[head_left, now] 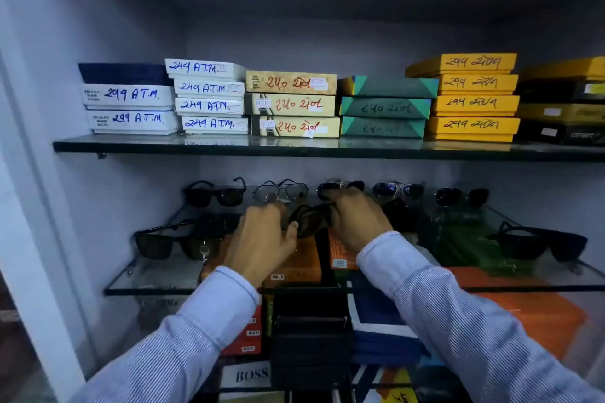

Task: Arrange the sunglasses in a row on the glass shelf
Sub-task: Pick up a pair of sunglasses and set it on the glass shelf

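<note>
A dark pair of sunglasses [309, 221] hangs between my left hand [262, 235] and my right hand [355, 219], both gripping it above the middle of the glass shelf [157, 283]. Along the back of the shelf stands a row: black sunglasses [214, 195], a thin wire pair [281, 191], a dark pair [340, 187] partly hidden by my right hand, a blue-lensed pair [397, 190] and another dark pair [461, 196]. Nearer the front lie a black pair at the left [178, 240] and a black pair at the right [540, 244].
An upper glass shelf [294, 147] carries stacks of white, beige, green, yellow and black boxes. Under the lower shelf sit orange, blue and black boxes, one marked BOSS [250, 375]. A white wall closes the left side.
</note>
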